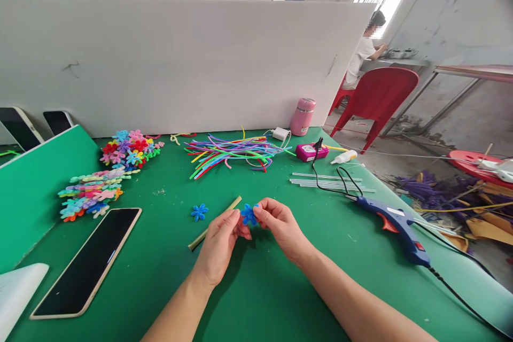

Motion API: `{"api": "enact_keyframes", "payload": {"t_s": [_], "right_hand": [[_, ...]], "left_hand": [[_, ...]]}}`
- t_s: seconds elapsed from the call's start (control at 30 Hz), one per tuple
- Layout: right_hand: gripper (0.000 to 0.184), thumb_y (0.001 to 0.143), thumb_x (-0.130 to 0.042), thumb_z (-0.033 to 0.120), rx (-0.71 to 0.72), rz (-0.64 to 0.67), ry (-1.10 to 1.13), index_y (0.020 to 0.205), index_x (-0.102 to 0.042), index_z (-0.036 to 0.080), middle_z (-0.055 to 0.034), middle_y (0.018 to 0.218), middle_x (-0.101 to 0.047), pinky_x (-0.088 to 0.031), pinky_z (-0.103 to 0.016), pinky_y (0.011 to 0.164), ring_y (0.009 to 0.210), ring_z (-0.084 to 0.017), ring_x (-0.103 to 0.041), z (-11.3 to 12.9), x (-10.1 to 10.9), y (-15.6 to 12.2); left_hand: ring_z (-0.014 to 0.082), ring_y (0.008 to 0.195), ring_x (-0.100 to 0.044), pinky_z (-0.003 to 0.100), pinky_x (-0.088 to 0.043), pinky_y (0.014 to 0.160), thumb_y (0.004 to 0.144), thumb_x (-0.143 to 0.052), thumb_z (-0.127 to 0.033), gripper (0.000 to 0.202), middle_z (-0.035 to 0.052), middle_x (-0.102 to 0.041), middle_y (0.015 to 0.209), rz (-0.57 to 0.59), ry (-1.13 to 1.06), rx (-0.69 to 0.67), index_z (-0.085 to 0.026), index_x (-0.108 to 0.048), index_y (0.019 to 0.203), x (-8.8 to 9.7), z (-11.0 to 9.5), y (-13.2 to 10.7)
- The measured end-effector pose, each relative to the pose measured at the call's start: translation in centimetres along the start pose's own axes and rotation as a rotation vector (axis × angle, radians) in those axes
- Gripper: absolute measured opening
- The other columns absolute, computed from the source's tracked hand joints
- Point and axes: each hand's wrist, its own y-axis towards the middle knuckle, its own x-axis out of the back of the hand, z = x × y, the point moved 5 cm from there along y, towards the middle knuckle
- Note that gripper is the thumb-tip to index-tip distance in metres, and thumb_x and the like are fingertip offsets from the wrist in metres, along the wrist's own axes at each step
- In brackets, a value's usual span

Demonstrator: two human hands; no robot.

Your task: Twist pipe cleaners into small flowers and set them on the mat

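Between my two hands, just above the green table, is a blue pipe-cleaner flower (249, 215). My left hand (218, 240) pinches its left side, thumb on top and the other fingers curled below. The right edge of the same flower sits between the thumb and fingers of my right hand (280, 226). A second blue flower (199, 212) lies flat on the table to the left. Partly behind my left hand rests a thin tan stick (196, 242), its middle hidden.
Loose coloured pipe cleaners (236, 152) lie ahead, flower piles (130, 152) to the left. A phone (88, 264) lies front left. Right are clear glue sticks (320, 181), a blue glue gun (395, 224) with its cord, and a pink bottle (303, 117). Someone sits beyond a red chair (377, 93).
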Motion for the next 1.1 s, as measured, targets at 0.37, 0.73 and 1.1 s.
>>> {"api": "enact_keyframes", "payload": {"t_s": [0.37, 0.73, 1.1], "right_hand": [[0.033, 0.065, -0.063, 0.043, -0.227, 0.116, 0.157, 0.06, -0.047, 0.015, 0.0041, 0.054, -0.045, -0.02, -0.022, 0.049, 0.047, -0.005, -0.031, -1.3, -0.9, -0.3], [0.031, 0.063, -0.066, 0.041, -0.164, 0.046, 0.149, 0.06, -0.05, 0.015, 0.0051, 0.052, -0.045, -0.024, -0.021, 0.05, 0.047, -0.005, -0.034, -1.0, -0.7, -0.3], [0.03, 0.064, -0.063, 0.043, -0.039, -0.153, 0.049, 0.07, -0.057, 0.015, 0.0022, 0.062, -0.052, -0.025, -0.021, 0.049, 0.049, -0.006, -0.035, -0.4, 0.9, 0.3]], "left_hand": [[0.0096, 0.06, -0.045, 0.022, -0.036, 0.059, 0.078, -0.054, -0.029, 0.016, -0.0027, -0.052, 0.059, -0.033, 0.157, -0.057, -0.016, -0.057, 0.068, 0.9, 0.4, 0.3], [0.0095, 0.058, -0.047, 0.022, -0.039, 0.059, 0.074, -0.059, -0.026, 0.014, -0.0001, -0.057, 0.064, 0.035, 0.172, -0.015, -0.014, -0.059, 0.069, 0.2, 0.4, 0.1], [0.0095, 0.056, -0.047, 0.023, -0.04, 0.06, 0.075, -0.056, -0.032, 0.024, -0.0026, -0.051, 0.053, -0.168, 0.251, -0.189, -0.015, -0.053, 0.059, 1.7, -1.0, 0.3]]}}
